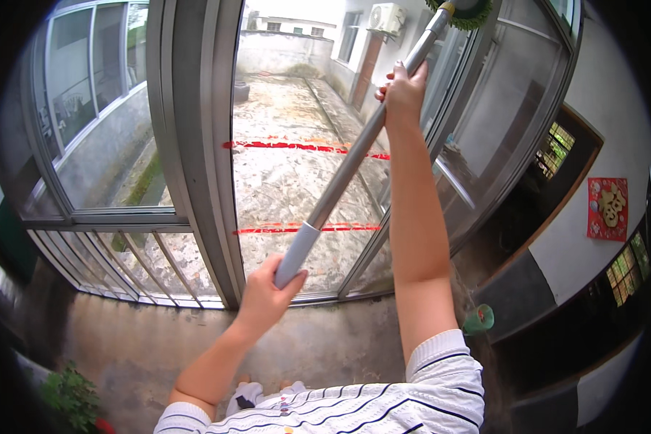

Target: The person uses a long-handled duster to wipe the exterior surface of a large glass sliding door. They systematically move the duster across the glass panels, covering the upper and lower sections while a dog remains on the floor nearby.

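A long grey pole [347, 168] runs slantwise across the head view, from low near my body to high at the right. At its upper end is a round mop head with green shaggy fringe [473, 16], partly cut off by the top edge. Wrapped round the pole's pale grey grip [297, 253] at the bottom is my left hand [267, 293]. Farther up, my right hand [405, 92] grips the shaft with the arm stretched out. Behind the pole stands a glass door pane [296, 188] with two red stripes; the mop head is near the glass at the upper right.
Metal door frames [208, 145] and a railing [134, 264] stand at left. A green bin [479, 319] sits on the floor by the right wall. A leafy plant [71, 396] is at lower left. Red paper decoration [607, 209] hangs on the right wall.
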A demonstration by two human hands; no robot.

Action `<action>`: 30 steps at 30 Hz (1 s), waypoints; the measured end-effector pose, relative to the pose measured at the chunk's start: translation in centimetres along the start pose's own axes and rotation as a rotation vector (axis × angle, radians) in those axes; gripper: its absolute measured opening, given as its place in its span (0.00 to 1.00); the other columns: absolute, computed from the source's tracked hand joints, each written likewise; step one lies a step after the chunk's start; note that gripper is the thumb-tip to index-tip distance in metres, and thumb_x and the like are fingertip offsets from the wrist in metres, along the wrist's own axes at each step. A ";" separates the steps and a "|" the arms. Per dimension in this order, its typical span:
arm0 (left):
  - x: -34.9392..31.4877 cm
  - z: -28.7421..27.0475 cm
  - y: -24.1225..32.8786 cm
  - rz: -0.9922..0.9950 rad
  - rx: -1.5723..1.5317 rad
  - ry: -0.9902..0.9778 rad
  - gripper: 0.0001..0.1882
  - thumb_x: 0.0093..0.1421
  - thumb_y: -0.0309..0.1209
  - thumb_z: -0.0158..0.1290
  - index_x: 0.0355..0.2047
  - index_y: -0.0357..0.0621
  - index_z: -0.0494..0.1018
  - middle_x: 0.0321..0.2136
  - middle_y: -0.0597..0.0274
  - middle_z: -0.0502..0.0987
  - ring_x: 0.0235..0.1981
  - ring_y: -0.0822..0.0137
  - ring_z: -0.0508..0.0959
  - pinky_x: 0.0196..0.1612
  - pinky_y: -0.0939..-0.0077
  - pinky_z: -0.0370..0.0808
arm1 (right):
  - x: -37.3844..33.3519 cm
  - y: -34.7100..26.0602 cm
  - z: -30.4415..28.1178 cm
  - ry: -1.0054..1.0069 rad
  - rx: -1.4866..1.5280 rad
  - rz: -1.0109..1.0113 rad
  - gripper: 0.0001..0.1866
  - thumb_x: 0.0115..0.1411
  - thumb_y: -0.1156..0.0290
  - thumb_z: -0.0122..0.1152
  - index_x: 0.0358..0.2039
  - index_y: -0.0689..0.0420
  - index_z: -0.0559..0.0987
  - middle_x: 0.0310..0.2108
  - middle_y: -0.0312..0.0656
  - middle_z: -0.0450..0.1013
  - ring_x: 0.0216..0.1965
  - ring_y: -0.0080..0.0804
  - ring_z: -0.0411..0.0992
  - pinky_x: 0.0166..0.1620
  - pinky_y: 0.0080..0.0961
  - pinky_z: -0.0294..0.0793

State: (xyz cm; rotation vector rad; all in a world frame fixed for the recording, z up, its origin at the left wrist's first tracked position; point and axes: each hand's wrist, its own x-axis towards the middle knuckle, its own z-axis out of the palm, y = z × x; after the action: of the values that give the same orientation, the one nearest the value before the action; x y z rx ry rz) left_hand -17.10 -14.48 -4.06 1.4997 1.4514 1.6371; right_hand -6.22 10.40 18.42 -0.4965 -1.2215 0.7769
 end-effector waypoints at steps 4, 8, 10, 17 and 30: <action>0.2 -0.5 1.0 -0.039 -0.008 0.096 0.09 0.58 0.31 0.57 0.30 0.39 0.69 0.17 0.71 0.66 0.17 0.82 0.63 0.19 0.83 0.59 | 1.1 -1.7 3.6 -0.034 -0.124 -0.121 0.33 0.64 0.69 0.42 0.66 0.59 0.42 0.23 0.45 0.70 0.15 0.28 0.69 0.15 0.26 0.71; -1.6 3.1 0.3 -0.110 -0.207 0.097 0.13 0.61 0.35 0.55 0.30 0.41 0.66 0.16 0.71 0.64 0.17 0.79 0.62 0.19 0.79 0.59 | -0.4 -3.6 6.6 -0.252 -0.381 -0.272 0.34 0.64 0.71 0.41 0.65 0.66 0.41 0.26 0.52 0.73 0.21 0.37 0.75 0.21 0.29 0.76; -3.1 5.3 0.7 -0.245 -0.385 0.049 0.12 0.61 0.36 0.54 0.32 0.42 0.65 0.15 0.71 0.65 0.16 0.78 0.62 0.19 0.79 0.59 | -1.0 -2.2 7.1 -0.331 -0.451 -0.329 0.34 0.63 0.70 0.43 0.64 0.67 0.43 0.28 0.55 0.74 0.23 0.39 0.76 0.23 0.32 0.74; -8.7 3.7 -4.3 -0.180 -0.028 0.006 0.15 0.60 0.38 0.55 0.32 0.40 0.65 0.15 0.57 0.66 0.16 0.65 0.70 0.21 0.68 0.66 | -8.0 -0.3 2.2 -0.246 -0.164 -0.017 0.35 0.64 0.70 0.43 0.68 0.48 0.42 0.21 0.41 0.69 0.14 0.25 0.66 0.16 0.26 0.70; -19.2 -9.3 -5.8 -0.256 0.060 0.160 0.11 0.58 0.35 0.55 0.30 0.39 0.68 0.17 0.57 0.69 0.18 0.67 0.67 0.23 0.70 0.66 | -21.9 2.1 11.3 -0.247 -0.081 0.076 0.35 0.64 0.71 0.43 0.67 0.51 0.41 0.22 0.40 0.64 0.11 0.24 0.62 0.14 0.26 0.66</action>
State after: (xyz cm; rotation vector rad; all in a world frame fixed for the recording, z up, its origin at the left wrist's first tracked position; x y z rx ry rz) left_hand -21.89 -32.80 -15.38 1.1777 1.7143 1.5975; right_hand -20.71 -5.53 6.13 -0.5266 -1.4748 0.8747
